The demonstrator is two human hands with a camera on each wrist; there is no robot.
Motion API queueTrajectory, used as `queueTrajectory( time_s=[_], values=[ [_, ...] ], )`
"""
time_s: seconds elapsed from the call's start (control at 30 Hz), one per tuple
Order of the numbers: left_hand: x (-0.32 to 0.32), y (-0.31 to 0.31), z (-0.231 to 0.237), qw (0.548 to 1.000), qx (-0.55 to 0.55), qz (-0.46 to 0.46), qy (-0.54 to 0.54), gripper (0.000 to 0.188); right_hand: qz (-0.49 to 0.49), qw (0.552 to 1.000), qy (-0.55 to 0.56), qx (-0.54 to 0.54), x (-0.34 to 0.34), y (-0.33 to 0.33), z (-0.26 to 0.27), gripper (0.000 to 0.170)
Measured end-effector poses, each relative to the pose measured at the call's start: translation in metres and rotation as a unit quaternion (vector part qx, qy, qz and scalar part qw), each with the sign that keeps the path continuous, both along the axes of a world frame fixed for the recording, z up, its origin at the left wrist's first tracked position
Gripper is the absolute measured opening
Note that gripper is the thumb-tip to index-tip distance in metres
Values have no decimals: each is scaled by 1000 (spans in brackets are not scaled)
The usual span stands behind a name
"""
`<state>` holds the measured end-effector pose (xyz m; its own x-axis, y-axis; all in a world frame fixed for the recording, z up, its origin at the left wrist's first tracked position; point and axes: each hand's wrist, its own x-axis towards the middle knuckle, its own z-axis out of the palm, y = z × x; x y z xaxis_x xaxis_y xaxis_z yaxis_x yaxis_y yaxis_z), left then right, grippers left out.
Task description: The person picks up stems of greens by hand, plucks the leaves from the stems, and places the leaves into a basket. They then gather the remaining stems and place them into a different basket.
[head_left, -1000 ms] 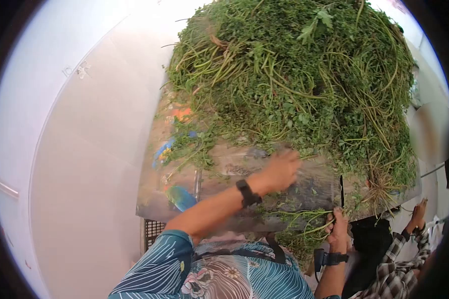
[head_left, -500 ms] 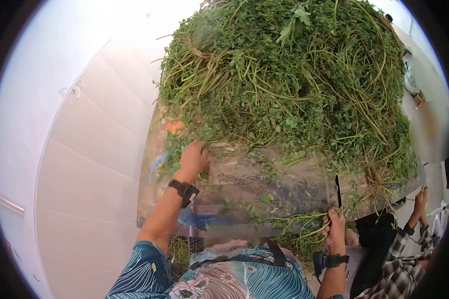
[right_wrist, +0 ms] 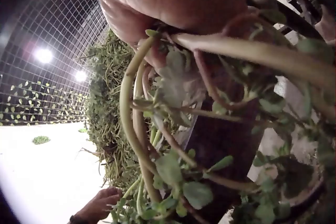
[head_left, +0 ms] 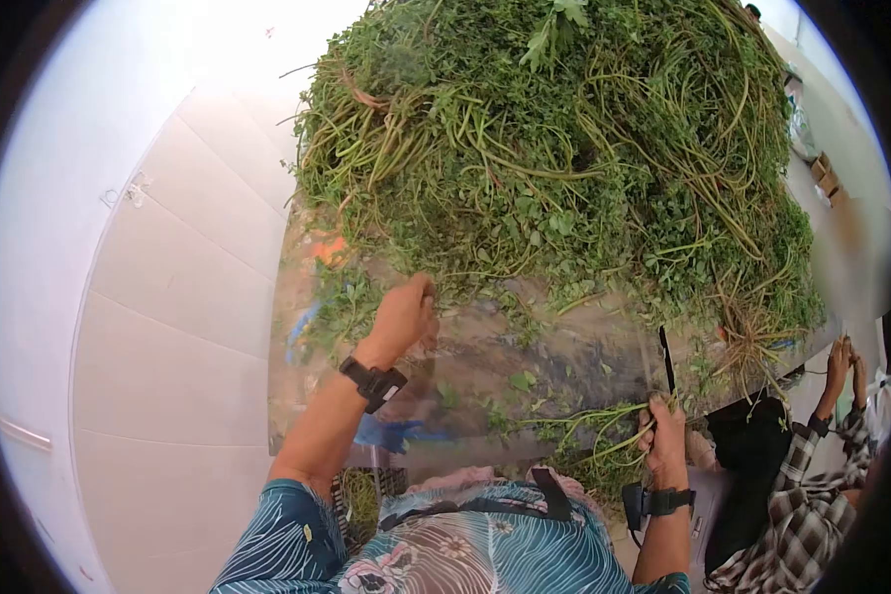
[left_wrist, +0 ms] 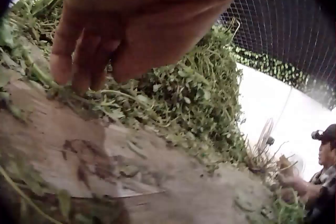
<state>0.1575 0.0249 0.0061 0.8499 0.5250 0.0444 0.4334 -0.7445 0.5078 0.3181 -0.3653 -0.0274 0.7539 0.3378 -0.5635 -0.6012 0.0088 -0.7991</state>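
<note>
A big heap of purslane, with thick stems and small rounded leaves, covers the far part of the table. My left hand is over the table at the heap's near edge. In the left wrist view its fingers point down, tips right at loose sprigs. At the table's front edge my right hand grips a few purslane stems. Their leafy ends trail leftward along the edge. The right wrist view shows the stems coming out of the curled hand.
Loose leaves are scattered at the table's left side. A tangle of roots sticks out at the right. Below the front edge are more greens. Another person in a checked shirt is at the right. A pale wall runs along the left.
My left hand swept left across the table from the middle, then shifted slightly back to the right. My right hand keeps hold of the purslane stems in nearly the same place.
</note>
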Motion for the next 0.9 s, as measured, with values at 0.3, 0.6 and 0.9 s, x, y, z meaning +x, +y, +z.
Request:
queueTrajectory(
  time_s=[0.3, 0.6, 0.9],
  values=[
    [-12, 8, -19, 994, 72, 15, 81, 19, 7, 1000, 2, 1, 0, 0, 1, 25],
    [28, 0, 57, 974, 37, 24, -221, 42, 26, 999, 2, 27, 2, 1, 2, 19],
    [68, -102, -30, 966, 59, -249, 22, 53, 26, 999, 18, 34, 2, 1, 3, 26]
  ],
)
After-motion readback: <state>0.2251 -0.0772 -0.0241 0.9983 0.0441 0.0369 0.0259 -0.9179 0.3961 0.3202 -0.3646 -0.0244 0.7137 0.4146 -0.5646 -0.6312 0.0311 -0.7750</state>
